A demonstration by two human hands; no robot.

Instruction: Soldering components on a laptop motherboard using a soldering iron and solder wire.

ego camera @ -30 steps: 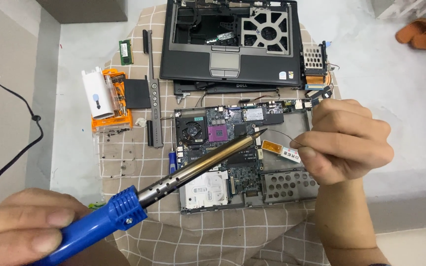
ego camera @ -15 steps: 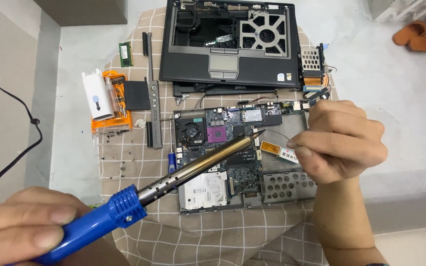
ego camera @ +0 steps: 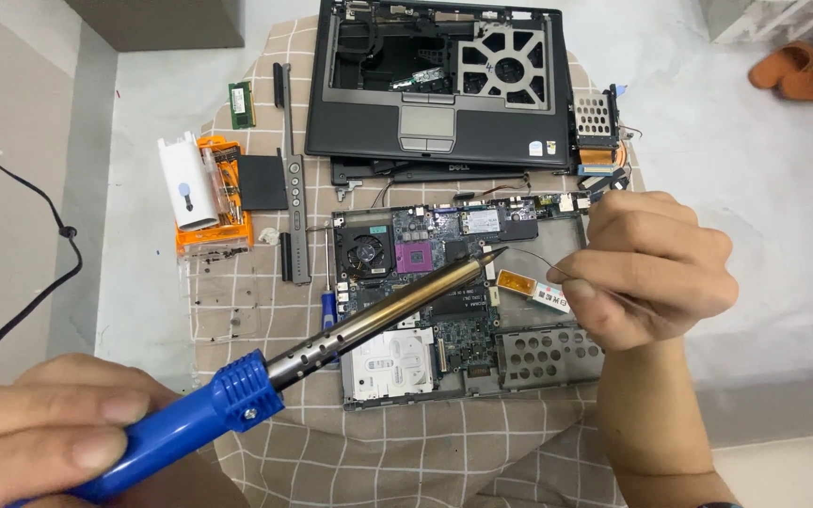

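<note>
Firmly, left hand [ego camera: 44, 437] around blue soldering iron [ego camera: 331, 329], right hand [ego camera: 651, 268] pinching thin wire [ego camera: 531, 261] (above motherboard [ego camera: 425, 282]).

Floor [ego camera: 755, 188]: pale grey, smooth, with a darker strip along the left. Lying directly on it:
- Checked cloth [ego camera: 397, 452], beige with white lines, spread across the middle.
- Black cable [ego camera: 39, 292], curving at the left edge.
- Pair of orange slippers [ego camera: 792, 73], upper right.

On the cloth:
- Laptop base [ego camera: 439, 89], black, opened up, at the top.
- Motherboard tray [ego camera: 468, 301], in the centre, below the base.
- Memory stick [ego camera: 242, 103], green, upper left.
- Trim strip [ego camera: 292, 202], dark, long, lying upright left of the motherboard tray.
- Black pad [ego camera: 263, 182], square, beside the strip.
- Orange tool case [ego camera: 214, 198], half on the cloth's left edge, white holder on top.
- Screwdriver [ego camera: 328, 306], blue-handled, just left of the tray.
</note>
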